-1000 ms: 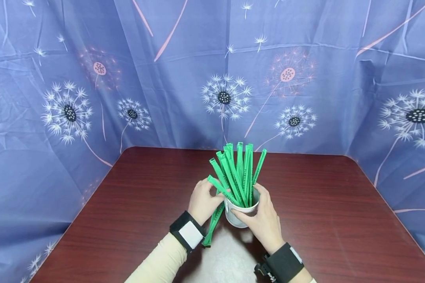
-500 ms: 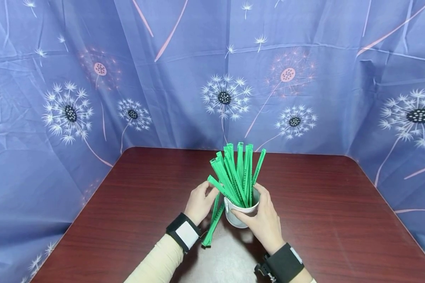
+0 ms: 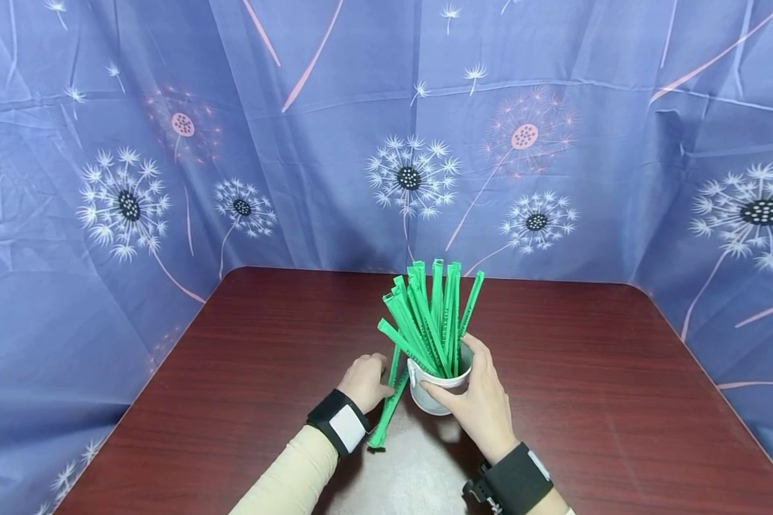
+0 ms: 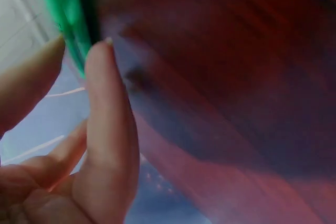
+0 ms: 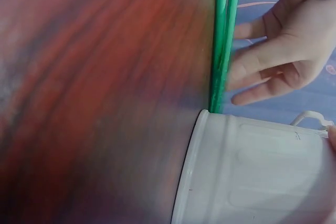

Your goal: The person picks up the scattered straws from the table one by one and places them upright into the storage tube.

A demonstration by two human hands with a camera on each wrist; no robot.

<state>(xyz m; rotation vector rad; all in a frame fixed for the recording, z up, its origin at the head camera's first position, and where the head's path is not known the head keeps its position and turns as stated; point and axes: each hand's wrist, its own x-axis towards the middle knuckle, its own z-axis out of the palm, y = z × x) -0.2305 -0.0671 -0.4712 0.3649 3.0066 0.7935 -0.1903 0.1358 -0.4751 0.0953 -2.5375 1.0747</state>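
A small white bucket (image 3: 432, 399) stands upright on the table, filled with several slim green stick packets (image 3: 433, 322) that fan out above its rim. My right hand (image 3: 479, 400) grips the bucket, thumb at the front of the rim and fingers around the right side. More green stick packets (image 3: 389, 415) lie on the table just left of the bucket. Beside these is my left hand (image 3: 365, 383). In the left wrist view its thumb and forefinger (image 4: 107, 129) are parted near a green packet (image 4: 68, 14); whether they touch it is unclear.
The dark red-brown wooden table (image 3: 618, 400) reaches back to a blue curtain (image 3: 335, 179) printed with dandelions, which also hangs on both sides. The bucket has a small white handle (image 5: 310, 116).
My left hand has come away from the leaning packet at the bucket's left rim and down to the packets on the table. The right hand and bucket have stayed put.
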